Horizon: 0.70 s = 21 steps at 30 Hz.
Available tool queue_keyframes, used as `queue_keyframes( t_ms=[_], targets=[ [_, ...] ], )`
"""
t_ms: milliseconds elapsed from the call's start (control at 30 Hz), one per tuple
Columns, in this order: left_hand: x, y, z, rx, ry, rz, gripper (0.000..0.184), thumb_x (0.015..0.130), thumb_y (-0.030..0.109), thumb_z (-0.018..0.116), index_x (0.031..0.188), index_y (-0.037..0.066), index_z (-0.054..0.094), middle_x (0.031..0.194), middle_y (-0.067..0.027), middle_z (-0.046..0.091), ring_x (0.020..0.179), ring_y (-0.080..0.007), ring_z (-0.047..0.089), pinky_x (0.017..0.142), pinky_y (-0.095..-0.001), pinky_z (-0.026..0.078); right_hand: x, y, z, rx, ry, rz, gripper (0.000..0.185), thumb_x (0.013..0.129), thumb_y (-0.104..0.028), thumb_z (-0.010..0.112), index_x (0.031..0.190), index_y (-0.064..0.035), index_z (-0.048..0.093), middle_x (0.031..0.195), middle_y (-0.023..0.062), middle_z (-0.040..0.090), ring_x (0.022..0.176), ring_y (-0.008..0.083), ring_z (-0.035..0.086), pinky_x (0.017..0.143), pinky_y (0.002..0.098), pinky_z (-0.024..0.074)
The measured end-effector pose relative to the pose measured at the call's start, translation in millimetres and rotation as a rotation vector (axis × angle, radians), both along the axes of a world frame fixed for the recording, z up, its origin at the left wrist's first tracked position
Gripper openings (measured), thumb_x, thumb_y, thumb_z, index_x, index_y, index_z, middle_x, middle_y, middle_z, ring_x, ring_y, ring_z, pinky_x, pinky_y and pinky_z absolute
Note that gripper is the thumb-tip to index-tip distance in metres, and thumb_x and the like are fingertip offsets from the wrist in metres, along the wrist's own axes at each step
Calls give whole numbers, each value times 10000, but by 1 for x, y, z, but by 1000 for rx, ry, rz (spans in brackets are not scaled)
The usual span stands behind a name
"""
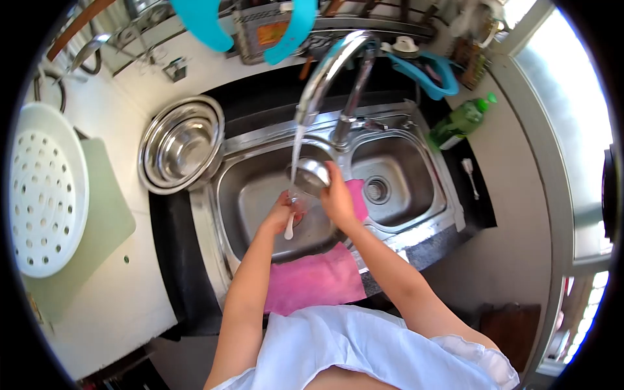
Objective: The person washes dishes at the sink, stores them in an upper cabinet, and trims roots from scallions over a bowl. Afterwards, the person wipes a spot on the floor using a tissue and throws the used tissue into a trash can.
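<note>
Over the larger sink basin, my right hand grips a small shiny metal bowl by its side, tilted close to the running water. My left hand is closed around a white-handled utensil, its handle pointing down toward me. The utensil's other end is blurred by the water, so its kind is unclear; it may be a spoon. The curved chrome faucet pours just above both hands.
Nested metal bowls stand left of the sink. Pink cloths lie on its front edge and divider. A green soap bottle and a small white brush sit at the right. A white perforated colander rests far left.
</note>
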State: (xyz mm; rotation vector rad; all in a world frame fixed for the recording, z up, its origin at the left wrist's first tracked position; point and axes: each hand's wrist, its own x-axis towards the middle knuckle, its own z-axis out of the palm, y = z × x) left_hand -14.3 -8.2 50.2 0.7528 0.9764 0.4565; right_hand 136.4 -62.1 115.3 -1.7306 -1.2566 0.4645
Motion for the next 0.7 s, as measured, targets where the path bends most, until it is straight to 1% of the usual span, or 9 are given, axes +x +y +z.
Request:
queue_keyframes(
  t_ms=[133, 200, 233, 300, 400, 533, 567, 667, 700],
  targets=[
    [21, 7, 12, 12, -85, 51, 192, 847, 40, 473, 1028, 83, 421, 822, -71, 570, 633, -120, 556, 467, -244, 426, 0, -1, 21, 178, -224, -4, 548, 689, 77, 490, 1205, -65, 372, 1066, 166, 491, 962, 359, 501, 775, 404, 429],
    [21, 12, 14, 146, -12, -23, 174, 877, 212, 513, 946, 62, 459, 671, -57, 543, 462, -98, 477, 360, -226, 331, 6, -3, 31, 155, -198, -45, 536, 696, 83, 479, 1203, -60, 378, 1055, 169, 495, 958, 341, 508, 777, 384, 429],
    [22, 14, 18, 151, -13, -24, 174, 877, 212, 513, 946, 62, 459, 671, -57, 543, 462, -98, 477, 360, -226, 331, 9, -5, 36, 129, -168, -75, 525, 704, 88, 469, 1201, -56, 383, 1044, 173, 498, 953, 323, 515, 778, 364, 430],
    [18, 16, 30, 142, 104, -85, 365, 861, 412, 509, 840, 47, 492, 512, -32, 466, 338, -90, 361, 297, -226, 234, 15, -10, 43, 117, -124, -103, 518, 704, 92, 461, 1197, -47, 385, 1052, 178, 498, 974, 329, 511, 796, 359, 425],
    [18, 15, 43, 153, 167, -97, 487, 827, 524, 490, 768, 41, 506, 425, -17, 395, 290, -95, 310, 279, -230, 207, 20, -16, 39, 188, -44, -137, 505, 701, 104, 432, 1187, -25, 388, 1075, 194, 498, 1013, 344, 499, 841, 342, 407],
    [10, 15, 46, 108, -32, -85, 284, 897, 334, 470, 889, 52, 500, 601, -77, 544, 362, -91, 386, 302, -224, 253, 20, -23, 31, 131, 11, -173, 472, 721, 49, 405, 1189, -14, 387, 1088, 227, 499, 1014, 361, 496, 859, 360, 391],
    [6, 19, 34, 123, -63, -82, 166, 915, 213, 441, 957, 60, 490, 721, -103, 586, 407, -86, 421, 322, -217, 282, 17, -24, 29, 136, 15, -164, 472, 721, 49, 405, 1189, -14, 387, 1088, 227, 499, 1014, 361, 496, 859, 360, 391],
    [6, 9, 45, 135, -48, 58, 120, 911, 138, 415, 966, 61, 489, 761, -97, 591, 422, -79, 425, 329, -217, 293, 12, -24, 19, 57, 131, -206, 490, 722, 53, 402, 1207, -9, 370, 1077, 245, 500, 1010, 363, 500, 866, 360, 378],
    [4, 9, 47, 138, -45, 65, 120, 911, 138, 415, 966, 61, 489, 761, -97, 591, 422, -79, 425, 329, -217, 293, 9, -21, 14, 53, 91, -201, 482, 732, 42, 404, 1208, -9, 355, 1079, 236, 499, 995, 354, 514, 836, 371, 415]
  ],
)
